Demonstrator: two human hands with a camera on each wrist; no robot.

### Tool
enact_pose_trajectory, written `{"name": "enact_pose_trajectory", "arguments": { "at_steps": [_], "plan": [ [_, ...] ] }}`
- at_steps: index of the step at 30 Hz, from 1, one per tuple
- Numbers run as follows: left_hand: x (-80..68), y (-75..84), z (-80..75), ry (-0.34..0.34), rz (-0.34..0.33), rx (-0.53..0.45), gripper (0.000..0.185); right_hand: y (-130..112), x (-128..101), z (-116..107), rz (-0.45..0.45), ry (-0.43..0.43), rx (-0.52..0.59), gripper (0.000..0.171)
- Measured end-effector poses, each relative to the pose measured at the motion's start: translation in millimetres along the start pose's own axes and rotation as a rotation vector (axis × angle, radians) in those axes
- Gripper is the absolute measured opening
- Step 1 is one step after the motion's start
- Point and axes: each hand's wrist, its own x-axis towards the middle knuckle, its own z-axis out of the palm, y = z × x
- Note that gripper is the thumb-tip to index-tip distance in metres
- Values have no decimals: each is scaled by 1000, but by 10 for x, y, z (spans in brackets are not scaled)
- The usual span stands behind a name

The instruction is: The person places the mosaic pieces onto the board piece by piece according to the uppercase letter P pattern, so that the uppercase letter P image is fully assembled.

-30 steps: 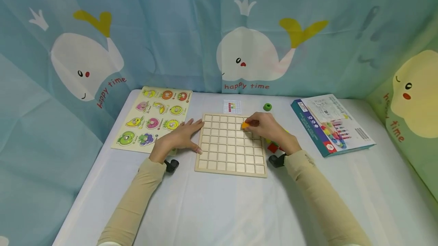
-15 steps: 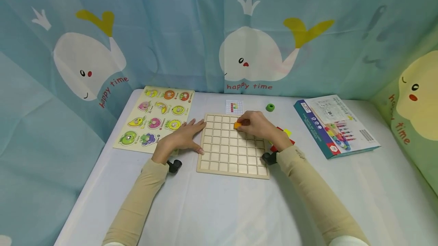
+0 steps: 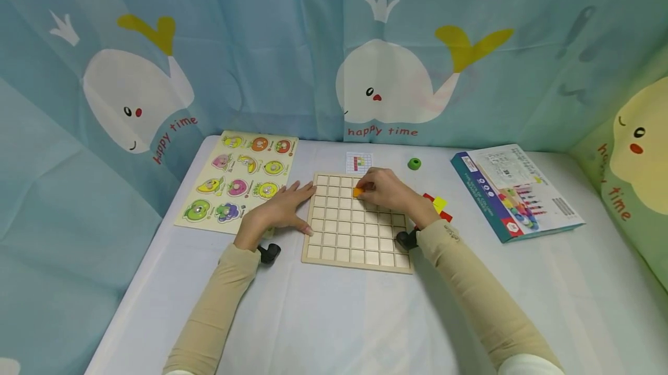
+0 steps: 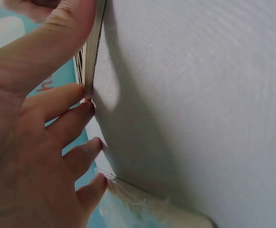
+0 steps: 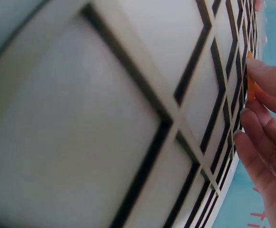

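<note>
A square wooden grid board (image 3: 351, 228) lies on the white table. My right hand (image 3: 388, 190) pinches a small orange tile (image 3: 357, 192) at a cell in the board's upper part; the right wrist view shows the tile (image 5: 251, 78) between thumb and finger, close to the grid. With fingers spread, my left hand (image 3: 279, 208) rests at the board's left edge, its thumb touching the rim. In the left wrist view the fingertips of that hand (image 4: 47, 142) reach the board's side and the table. Behind the board lies a small card (image 3: 359, 162) with a printed coloured grid pattern.
A fruit puzzle board (image 3: 237, 184) lies to the left, just beyond my left hand. Right of the board are red and yellow tiles (image 3: 440, 205), partly hidden by my right arm. A green bead-like piece (image 3: 414, 163) sits behind them, and a flat box (image 3: 516, 192) lies farther right.
My right hand has moved left across the board's upper part with the orange tile, exposing more of the loose tiles. My left hand stays at the board's edge. The view has shifted slightly.
</note>
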Motion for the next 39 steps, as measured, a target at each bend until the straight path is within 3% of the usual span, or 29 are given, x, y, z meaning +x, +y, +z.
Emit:
{"name": "enact_pose_trajectory", "arguments": {
  "at_steps": [13, 23, 39],
  "plan": [
    [-1, -2, 0, 6, 17, -35, 111, 0, -108, -30, 23, 33, 36, 19],
    [-27, 5, -9, 10, 15, -34, 110, 57, -359, -149, 140, 52, 30, 21],
    [-25, 8, -9, 10, 14, -30, 111, 221, -800, -288, 157, 62, -12, 22]
  ]
}}
